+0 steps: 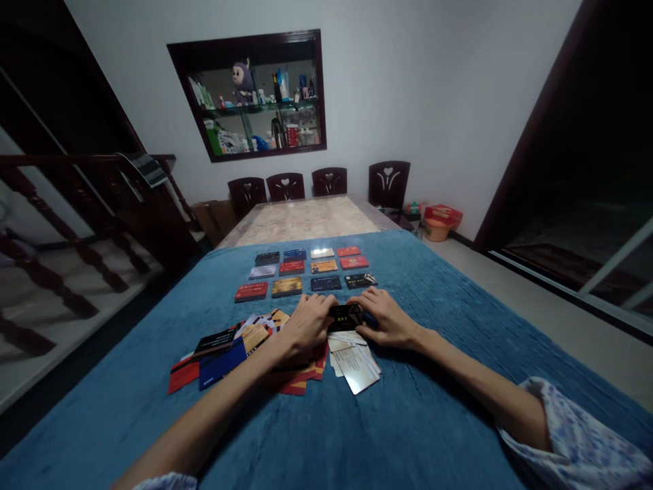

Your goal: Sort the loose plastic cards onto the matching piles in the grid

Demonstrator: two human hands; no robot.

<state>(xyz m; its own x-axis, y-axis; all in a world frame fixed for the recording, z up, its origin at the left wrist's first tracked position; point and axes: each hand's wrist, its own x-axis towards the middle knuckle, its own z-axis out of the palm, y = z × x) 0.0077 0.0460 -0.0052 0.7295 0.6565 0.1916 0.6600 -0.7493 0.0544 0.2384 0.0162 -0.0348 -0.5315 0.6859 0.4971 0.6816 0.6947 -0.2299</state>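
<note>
Between my two hands is a black card [343,318] with gold lettering, just above some white cards [358,367] fanned on the blue cloth. My left hand [311,320] has its fingers closed on the card's left end. Closed round the right end are the fingers of my right hand [385,316]. Under and left of my left forearm spreads a loose heap of cards, among them a blue card [223,362], a black card [217,341] and a red card [183,374]. Beyond my hands, small card stacks stand in rows, including a gold stack [287,286] and a black stack [361,280].
A blue cloth [433,422] covers the near part of the long table, whose marbled top [306,216] shows at the far end. Several dark chairs [389,184] stand around that end. A wooden railing [56,272] is at the left, an orange bucket [436,230] at the right.
</note>
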